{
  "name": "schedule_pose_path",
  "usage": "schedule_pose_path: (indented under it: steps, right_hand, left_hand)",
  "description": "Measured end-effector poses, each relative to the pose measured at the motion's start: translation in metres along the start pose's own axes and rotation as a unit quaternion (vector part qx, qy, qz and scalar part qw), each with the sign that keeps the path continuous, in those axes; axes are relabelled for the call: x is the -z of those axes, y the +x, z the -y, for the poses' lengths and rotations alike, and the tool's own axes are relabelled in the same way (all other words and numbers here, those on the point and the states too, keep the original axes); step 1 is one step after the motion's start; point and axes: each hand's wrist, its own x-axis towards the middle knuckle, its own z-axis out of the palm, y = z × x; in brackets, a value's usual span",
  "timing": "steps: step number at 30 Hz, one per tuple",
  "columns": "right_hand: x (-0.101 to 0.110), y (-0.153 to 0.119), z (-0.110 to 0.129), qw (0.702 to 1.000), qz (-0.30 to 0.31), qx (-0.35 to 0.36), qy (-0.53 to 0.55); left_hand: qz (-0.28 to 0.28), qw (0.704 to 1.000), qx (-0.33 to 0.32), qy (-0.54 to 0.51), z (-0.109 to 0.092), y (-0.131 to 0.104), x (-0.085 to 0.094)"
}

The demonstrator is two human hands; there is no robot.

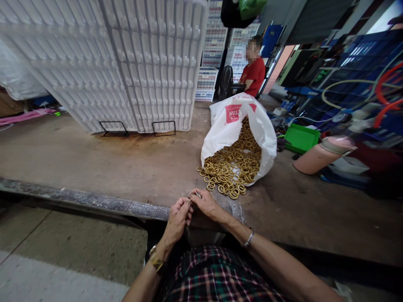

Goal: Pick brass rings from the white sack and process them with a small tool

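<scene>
Plaid shirt (214, 272), left hand (179, 217) and right hand (206, 204) together, fingertips pinching indistinct item (189, 201), metallic piece (198, 194) in right, gold-coloured rings (231, 165) spilling from white sack (220, 134).

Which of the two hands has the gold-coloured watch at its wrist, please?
The left hand: the gold-coloured watch is at its wrist, whereas the right hand has a silvery bangle further up its arm.

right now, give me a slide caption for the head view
Left hand and right hand meet near the edge of a table, before a white bag spilling gold-coloured rings.
</scene>
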Motion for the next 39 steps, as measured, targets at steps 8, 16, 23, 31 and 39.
schedule_pose_path:
  steps: [8,16,23,31,39]
  right_hand:
    - [0.005,0.000,-0.011,0.980,-0.009,0.021,-0.199]
    - [0.004,-0.011,-0.008,0.897,0.083,0.042,-0.432]
    - [0.003,-0.011,-0.008,0.892,0.100,0.059,-0.438]
    - [0.001,-0.012,-0.011,0.887,0.096,0.041,-0.450]
    - [0.004,0.005,-0.007,0.854,0.049,-0.037,-0.517]
  left_hand:
    - [-0.001,1.000,0.005,-0.014,0.001,-0.002,0.002]
    - [-0.020,1.000,-0.015,-0.004,0.005,-0.002,0.000]
    - [-0.031,0.999,-0.030,0.027,0.003,-0.003,-0.002]
    - [-0.027,0.997,-0.038,0.065,0.003,-0.004,-0.003]
    - [-0.004,0.999,-0.011,0.048,0.004,-0.008,-0.001]
